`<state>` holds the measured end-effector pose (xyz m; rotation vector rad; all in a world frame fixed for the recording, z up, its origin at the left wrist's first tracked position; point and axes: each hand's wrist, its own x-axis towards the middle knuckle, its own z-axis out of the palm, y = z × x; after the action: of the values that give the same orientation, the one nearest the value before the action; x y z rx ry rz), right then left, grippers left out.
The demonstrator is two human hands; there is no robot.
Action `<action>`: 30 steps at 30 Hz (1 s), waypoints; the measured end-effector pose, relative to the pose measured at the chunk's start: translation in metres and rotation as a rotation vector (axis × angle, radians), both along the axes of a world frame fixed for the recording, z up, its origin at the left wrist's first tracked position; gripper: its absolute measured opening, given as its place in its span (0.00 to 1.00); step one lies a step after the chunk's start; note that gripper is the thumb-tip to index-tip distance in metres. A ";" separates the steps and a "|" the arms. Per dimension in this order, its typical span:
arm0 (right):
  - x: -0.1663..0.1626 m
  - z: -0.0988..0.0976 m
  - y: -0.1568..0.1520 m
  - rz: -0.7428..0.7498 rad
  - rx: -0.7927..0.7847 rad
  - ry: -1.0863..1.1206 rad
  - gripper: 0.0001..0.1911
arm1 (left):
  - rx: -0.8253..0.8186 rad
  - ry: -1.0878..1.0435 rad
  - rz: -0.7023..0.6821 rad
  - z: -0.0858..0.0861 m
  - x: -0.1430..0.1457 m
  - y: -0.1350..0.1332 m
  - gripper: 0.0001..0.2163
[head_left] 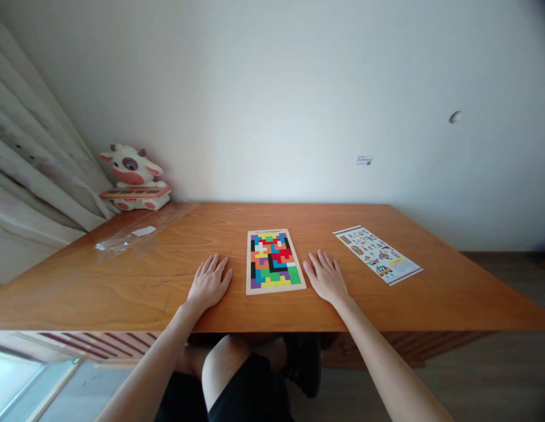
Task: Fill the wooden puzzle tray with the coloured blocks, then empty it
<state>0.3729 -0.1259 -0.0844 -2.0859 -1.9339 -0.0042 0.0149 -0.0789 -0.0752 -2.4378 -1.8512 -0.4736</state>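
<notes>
A wooden block puzzle board lies flat on the table between my hands, its pale frame filled with coloured pieces in red, green, yellow, blue, black, orange, purple and white. Left of the board, my left hand rests palm down on the wood with fingers stretched out, holding nothing. On the other side my right hand also lies flat, fingers a little apart, close to the board's right edge without gripping it. To the right of that hand is a printed instruction sheet with colourful figures.
The brown wooden table reaches back to a pale wall. A cow-shaped toy keyboard stands at its back left corner, by a curtain. Before the toy lies a clear plastic bag with a white label.
</notes>
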 end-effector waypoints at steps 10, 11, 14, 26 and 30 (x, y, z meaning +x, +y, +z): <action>-0.009 0.004 -0.011 -0.051 -0.116 -0.077 0.31 | -0.031 0.068 0.062 -0.001 0.008 -0.011 0.24; -0.010 0.004 -0.012 -0.054 -0.121 -0.076 0.31 | -0.029 0.065 0.065 -0.002 0.009 -0.011 0.24; -0.011 0.004 -0.013 -0.062 -0.128 -0.073 0.31 | -0.024 0.058 0.070 -0.004 0.009 -0.013 0.24; -0.012 0.002 -0.021 0.147 0.160 0.041 0.21 | 0.092 -0.063 -0.362 0.010 0.029 -0.027 0.20; -0.004 0.003 -0.008 0.186 0.174 0.123 0.20 | 0.036 -0.077 -0.335 0.009 0.038 -0.016 0.22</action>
<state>0.3690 -0.1334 -0.0810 -1.7499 -1.9697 -0.0040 0.0525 -0.0950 -0.0666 -2.7500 -1.4431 -0.6181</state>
